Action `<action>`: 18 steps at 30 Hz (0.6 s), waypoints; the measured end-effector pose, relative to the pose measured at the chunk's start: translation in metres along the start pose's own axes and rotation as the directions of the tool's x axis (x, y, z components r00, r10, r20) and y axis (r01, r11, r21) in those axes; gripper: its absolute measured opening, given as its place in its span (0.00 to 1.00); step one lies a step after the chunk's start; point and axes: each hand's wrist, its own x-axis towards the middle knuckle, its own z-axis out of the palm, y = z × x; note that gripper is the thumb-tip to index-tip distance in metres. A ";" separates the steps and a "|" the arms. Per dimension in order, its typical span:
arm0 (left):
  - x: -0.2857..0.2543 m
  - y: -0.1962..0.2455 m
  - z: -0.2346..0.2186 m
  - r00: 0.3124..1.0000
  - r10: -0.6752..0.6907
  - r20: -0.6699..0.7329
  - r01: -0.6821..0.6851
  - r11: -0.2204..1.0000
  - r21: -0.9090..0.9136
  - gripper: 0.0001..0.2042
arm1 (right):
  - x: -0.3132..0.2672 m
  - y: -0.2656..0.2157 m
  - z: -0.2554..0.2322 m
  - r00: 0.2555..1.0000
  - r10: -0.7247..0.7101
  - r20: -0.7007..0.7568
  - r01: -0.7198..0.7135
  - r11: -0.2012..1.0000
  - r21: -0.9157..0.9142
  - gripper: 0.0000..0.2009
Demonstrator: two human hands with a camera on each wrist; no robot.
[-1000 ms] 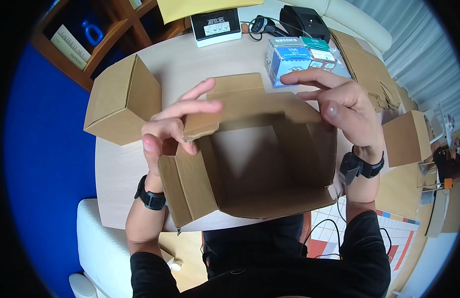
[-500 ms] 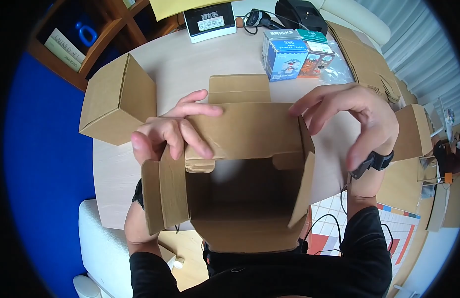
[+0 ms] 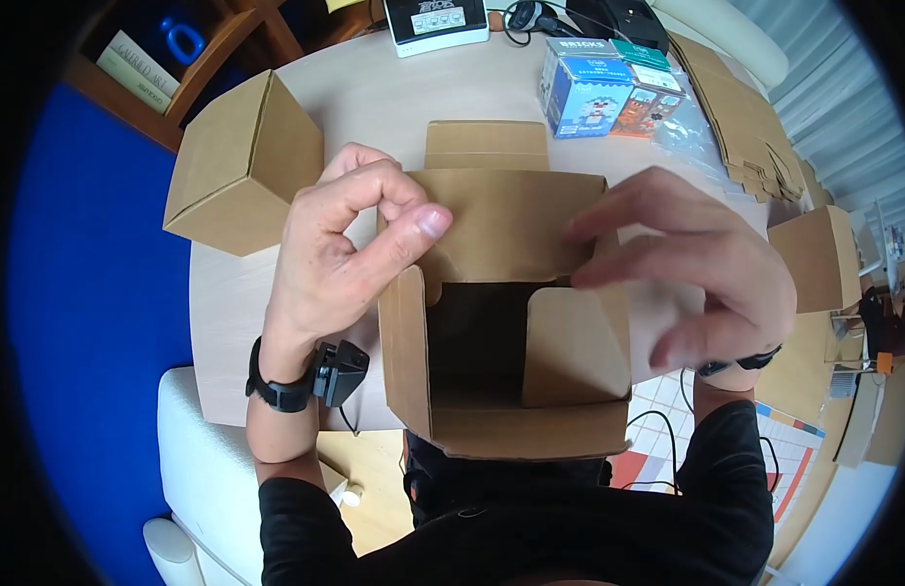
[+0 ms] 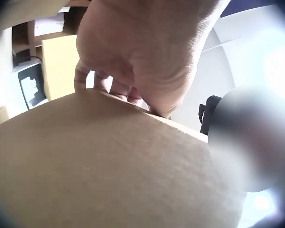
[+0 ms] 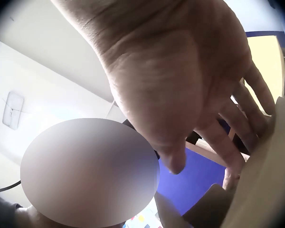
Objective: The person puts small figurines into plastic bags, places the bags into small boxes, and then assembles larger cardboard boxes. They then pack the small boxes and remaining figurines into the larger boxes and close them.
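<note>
An open brown cardboard box [image 3: 477, 342] stands at the table's near edge. Its right flap [image 3: 577, 347] is folded inward over the opening, and the back flap [image 3: 501, 244] stands beyond it. My left hand [image 3: 345, 234] is at the back left corner with bent fingers, its thumb tip and index finger close together over the back flap. In the left wrist view its fingertips pass behind a cardboard edge; whether they pinch it I cannot tell. Blurred by motion, my right hand [image 3: 701, 264] is spread at the box's right side, its fingertips by the back flap's right end.
A closed cardboard box [image 3: 242, 161] stands at the left of the table [image 3: 359, 93]. At the back right are small brick-set boxes [image 3: 589, 98], a clear plastic bag [image 3: 692, 132] and flattened cardboard [image 3: 736, 117]. A white-framed device [image 3: 438, 24] stands at the back.
The right flap has folded inward over the opening. My left hand has turned, its straight fingers now bent with the thumb brought over. The box has shifted right in view; my right hand stays beside it.
</note>
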 end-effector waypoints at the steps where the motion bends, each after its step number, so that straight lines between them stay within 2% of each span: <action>1: 0.001 -0.002 0.000 1.000 -0.008 -0.016 0.008 1.000 -0.018 0.10 | 0.003 -0.003 0.000 0.999 -0.028 0.032 0.027 0.999 0.028 0.25; 6: 0.004 -0.005 0.003 0.991 -0.095 -0.096 0.085 0.991 -0.106 0.14 | 0.012 -0.020 0.028 0.978 -0.202 0.055 0.193 0.970 0.146 0.22; 8: 0.004 -0.008 0.005 0.986 -0.104 -0.132 0.101 0.994 -0.029 0.13 | 0.011 -0.021 0.048 0.961 -0.276 0.012 0.274 0.958 0.091 0.18; 9: 0.004 -0.009 0.005 0.983 -0.107 -0.149 0.110 0.994 0.009 0.13 | 0.009 -0.028 0.054 0.969 -0.249 0.009 0.248 0.967 0.062 0.13; 12: 0.006 0.000 0.002 0.983 -0.064 -0.172 0.104 0.967 0.231 0.13 | 0.007 -0.038 0.043 0.974 -0.223 -0.036 0.217 0.968 -0.125 0.11; 16: 0.002 0.014 0.003 0.983 -0.094 -0.161 0.158 0.877 0.455 0.12 | 0.011 -0.027 0.033 0.995 -0.031 -0.095 0.028 0.999 -0.031 0.12; 18: 0.001 0.020 0.004 0.983 -0.099 -0.153 0.167 0.824 0.541 0.12 | 0.015 -0.021 0.037 0.978 0.151 -0.145 -0.148 0.989 0.031 0.13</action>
